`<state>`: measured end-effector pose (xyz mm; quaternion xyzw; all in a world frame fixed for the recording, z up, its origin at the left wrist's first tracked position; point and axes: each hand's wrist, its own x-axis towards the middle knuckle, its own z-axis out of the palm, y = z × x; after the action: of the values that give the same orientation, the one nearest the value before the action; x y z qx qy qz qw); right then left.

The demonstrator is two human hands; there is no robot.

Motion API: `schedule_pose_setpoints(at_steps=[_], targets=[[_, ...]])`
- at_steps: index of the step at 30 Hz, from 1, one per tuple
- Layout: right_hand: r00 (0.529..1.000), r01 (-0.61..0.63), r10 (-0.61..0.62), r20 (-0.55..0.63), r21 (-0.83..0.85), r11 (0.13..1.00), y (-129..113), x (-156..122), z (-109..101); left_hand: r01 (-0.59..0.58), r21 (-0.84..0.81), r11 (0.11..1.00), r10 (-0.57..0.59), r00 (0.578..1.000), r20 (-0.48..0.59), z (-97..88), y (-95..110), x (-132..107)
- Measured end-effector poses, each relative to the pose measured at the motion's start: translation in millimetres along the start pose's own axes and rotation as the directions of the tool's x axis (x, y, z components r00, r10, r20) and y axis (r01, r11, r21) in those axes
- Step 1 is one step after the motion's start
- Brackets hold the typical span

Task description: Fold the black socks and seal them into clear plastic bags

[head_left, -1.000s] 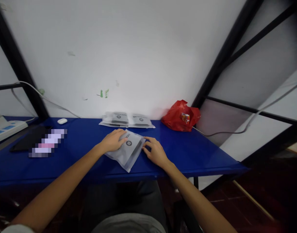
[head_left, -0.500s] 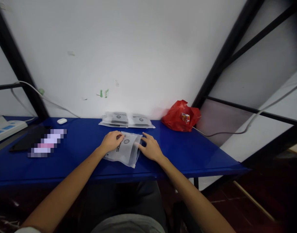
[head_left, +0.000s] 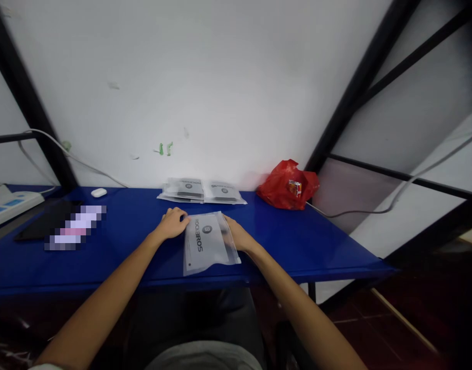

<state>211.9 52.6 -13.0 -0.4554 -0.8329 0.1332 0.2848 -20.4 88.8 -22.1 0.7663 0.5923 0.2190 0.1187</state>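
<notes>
Head view: working a likely light, floppy pouch [head_left: 211, 241], best pinched by zip edge [head_left: 236, 257]; can't tell left grip [head_left: 173, 225], right grip [head_left: 239, 236] clamped or apart

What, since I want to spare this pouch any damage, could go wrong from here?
The frosted pouch has its near corner close to the front edge of the blue desk, so a tug toward the body might slide it over.
The right hand has its fingers behind or inside the pouch's zip end, I can't tell which; a sharp pull could crease or stretch the film.
The left hand is only at the far-left corner, so the pouch might swivel.
</notes>
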Motion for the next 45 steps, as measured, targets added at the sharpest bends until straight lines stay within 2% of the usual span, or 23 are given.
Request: schedule_pose_setpoints(at_steps=[3, 5, 10, 14, 17, 20, 24, 26, 28, 30, 31, 34, 35, 37, 41, 43, 45], targets=[[0.991, 0.028, -0.040, 0.126, 0.091, 0.995, 5, 1, -6, 0.018, -0.029, 0.999, -0.016, 0.998, 0.056, -6.6, -1, 0], [0.992, -0.007, -0.003, 0.126, 0.081, 0.997, 10, 1, -7, 0.013, -0.056, 0.998, -0.008, 0.997, 0.083, -9.7, 0, -2], [0.992, -0.128, 0.129, 0.010, -0.028, 0.991, 20, -1, -7, 0.043, -0.070, 0.997, -0.036, 0.995, 0.097, -12.9, -1, -10], [0.970, -0.231, 0.222, -0.101, -0.080, 0.970, 27, -5, -6, 0.064, -0.026, 0.998, -0.062, 0.995, 0.081, -16.8, -9, -17], [0.936, -0.319, 0.295, -0.191, -0.112, 0.941, 37, -8, -8, 0.083, 0.016, 0.996, -0.084, 0.995, 0.059, -24.5, -26, -19], [0.912, -0.372, 0.327, -0.249, -0.164, 0.913, 49, -13, -15, 0.090, 0.059, 0.994, -0.093, 0.994, 0.056, -39.5, -55, -18], [0.924, -0.342, 0.292, -0.247, -0.192, 0.920, 61, -19, -21, 0.098, 0.149, 0.984, -0.115, 0.988, 0.107, -68.4, -95, -9], [0.923, -0.335, 0.281, -0.261, -0.192, 0.923, 62, -20, -20, 0.138, 0.250, 0.958, -0.161, 0.984, 0.071, -80.3, -103, -5], [0.918, -0.339, 0.280, -0.280, -0.192, 0.921, 59, -18, -15, 0.174, 0.365, 0.915, -0.166, 0.985, -0.053, -85.2, -98, -4], [0.916, -0.336, 0.272, -0.294, -0.193, 0.922, 54, -16, -8, 0.158, 0.432, 0.888, -0.097, 0.982, -0.159, -81.0, -80, -7], [0.917, -0.329, 0.263, -0.301, -0.196, 0.924, 51, -14, -5, 0.112, 0.435, 0.893, -0.050, 0.987, -0.150, -75.9, -68, -10], [0.923, -0.301, 0.228, -0.310, -0.211, 0.930, 43, -11, 2, -0.039, 0.422, 0.906, 0.047, 0.999, -0.007, -56.0, -33, -23], [0.926, -0.294, 0.222, -0.306, -0.213, 0.932, 41, -11, 3, -0.095, 0.435, 0.896, 0.082, 0.995, 0.047, -50.4, -24, -28], [0.933, -0.293, 0.230, -0.278, -0.212, 0.932, 37, -11, 3, -0.131, 0.478, 0.868, 0.084, 0.989, 0.119, -44.0, -13, -37], [0.935, -0.318, 0.271, -0.228, -0.205, 0.926, 31, -13, 1, -0.113, 0.545, 0.831, 0.010, 0.982, 0.188, -48.6, -11, -45], [0.942, -0.303, 0.261, -0.212, -0.199, 0.932, 28, -12, 1, -0.067, 0.594, 0.802, -0.040, 0.985, 0.166, -52.7, -9, -44], [0.957, -0.259, 0.228, -0.180, -0.168, 0.951, 25, -11, 2, -0.012, 0.639, 0.769, -0.067, 0.993, 0.099, -52.7, -3, -42]])
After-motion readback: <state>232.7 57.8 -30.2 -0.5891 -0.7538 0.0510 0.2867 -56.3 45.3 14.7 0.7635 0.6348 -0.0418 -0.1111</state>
